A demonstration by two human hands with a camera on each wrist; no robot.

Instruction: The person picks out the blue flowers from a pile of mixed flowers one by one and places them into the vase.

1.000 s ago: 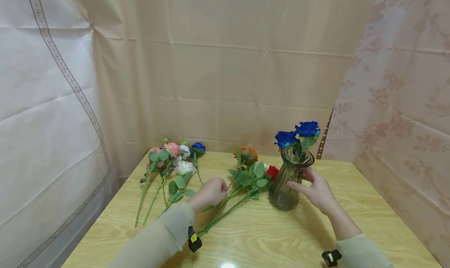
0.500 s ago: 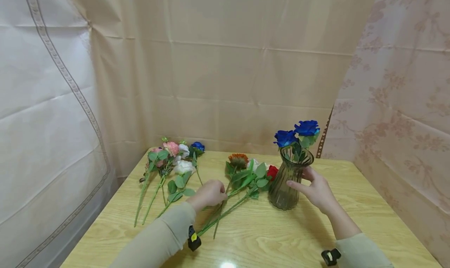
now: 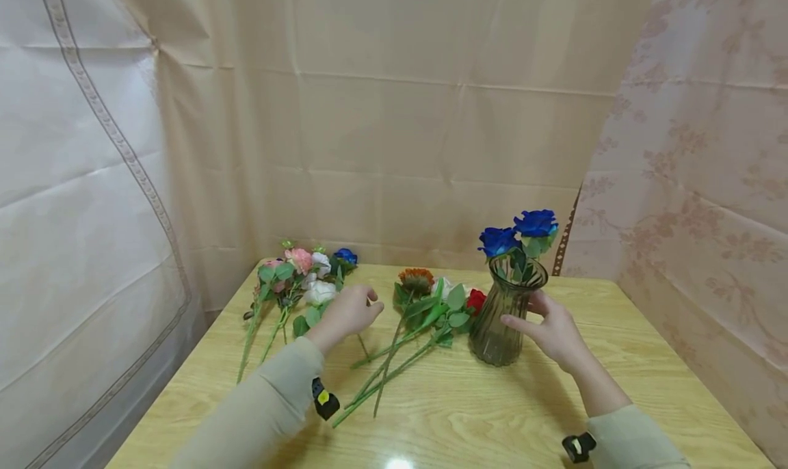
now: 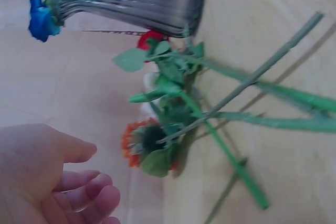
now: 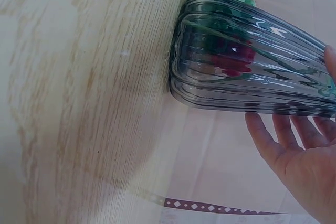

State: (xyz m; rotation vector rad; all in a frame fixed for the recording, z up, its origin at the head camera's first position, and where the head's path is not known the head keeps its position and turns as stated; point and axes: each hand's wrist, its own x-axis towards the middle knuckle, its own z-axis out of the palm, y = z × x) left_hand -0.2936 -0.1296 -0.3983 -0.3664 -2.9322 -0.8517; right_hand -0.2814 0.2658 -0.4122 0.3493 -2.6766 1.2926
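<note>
Vase (image 3: 492, 339), long axis upright, stands on table (image 3: 480, 421), gripped by right hand (image 3: 557, 332) between thumb and fingers. Left hand (image 3: 347, 312), empty, fingers loosely bent, is well left of it, between white flower (image 3: 319, 291) and orange flower (image 3: 416, 281).

High head view forward and down, close sideways wrist views, vase (image 3: 496, 327) in both

Left hand (image 3: 347, 312) and right hand (image 3: 554, 332) are bare. A pale beige left sleeve (image 3: 265, 397) is worn at 7 o'clock, a matching right sleeve (image 3: 634, 438) at 4 o'clock. Beside each, a black block is worn: left block (image 3: 327, 407) yellow-marked, right block (image 3: 579, 448) pale-marked.
</note>
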